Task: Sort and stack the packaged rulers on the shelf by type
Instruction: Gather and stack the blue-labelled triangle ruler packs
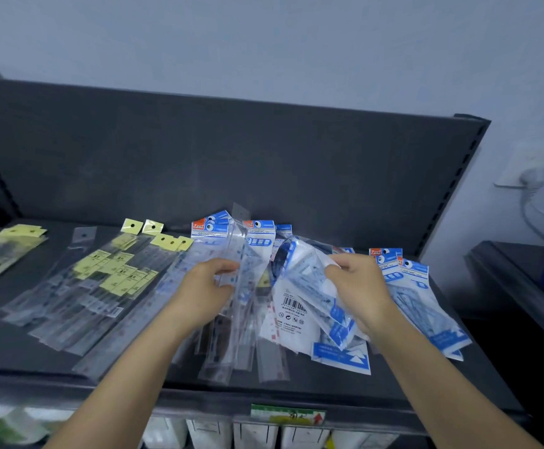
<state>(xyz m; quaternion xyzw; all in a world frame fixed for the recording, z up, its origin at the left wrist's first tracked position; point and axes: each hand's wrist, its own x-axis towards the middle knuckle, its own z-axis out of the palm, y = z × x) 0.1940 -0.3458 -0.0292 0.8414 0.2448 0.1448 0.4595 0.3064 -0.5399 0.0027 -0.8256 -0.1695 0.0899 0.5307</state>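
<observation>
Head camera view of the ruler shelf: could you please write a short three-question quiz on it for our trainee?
1. True or false: the yellow-tagged ruler packs lie left of the blue-and-white set packs on the shelf.
2. What does the right hand grip? A) a yellow-tagged pack B) a blue-and-white pack C) nothing
3. Which hand pinches the long clear ruler pack?
Key: 1 true; 2 B; 3 the left hand.
</observation>
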